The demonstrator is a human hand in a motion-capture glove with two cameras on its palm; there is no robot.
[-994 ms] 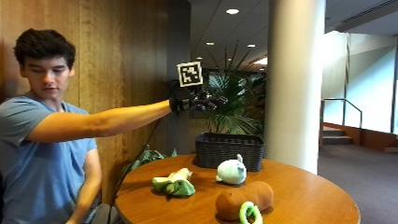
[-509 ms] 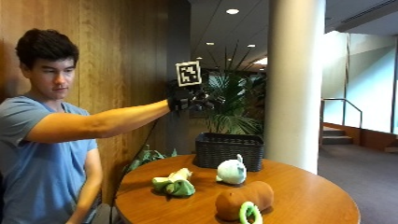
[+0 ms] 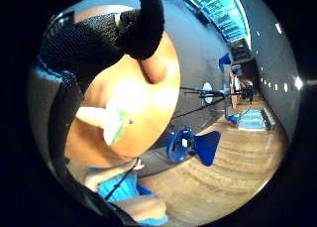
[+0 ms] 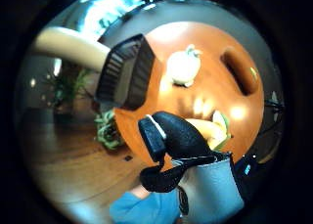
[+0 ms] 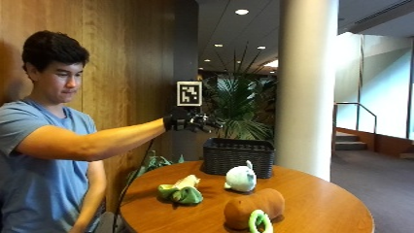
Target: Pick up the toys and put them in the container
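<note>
the gloved right hand was held out at arm's length, high above the round wooden table and a little short of the dark woven basket. it gripped nothing. in the thumb side palm view the gloved thumb curled loosely with no toy against it, so the hand read as relaxed and empty rather than pinching anything.

no toy was in the container yet, as far as the outside view showed, though the basket's inside was hidden there. taking the table as a clock face seen from the outside camera, with twelve on the far rim: the basket stood at about eleven; the white round toy sat just in front of it, near but apart; the green and yellow toy lay at about nine, on the person's side; the brown toy with a green ring lay at about six, nearest the camera.

the step in hand looked like the first reach. a good way would have been to lower the hand straight onto one toy, open the fingers wide enough to wrap its soft body, and lift it clear before swinging over the basket. the white one, being closest to the basket, seemed the shortest carry. the soft toys would likely squash under the fingers, so a wrap round the middle should serve better than a pinch at an edge.

the count: three toys, one basket, one table.
</note>
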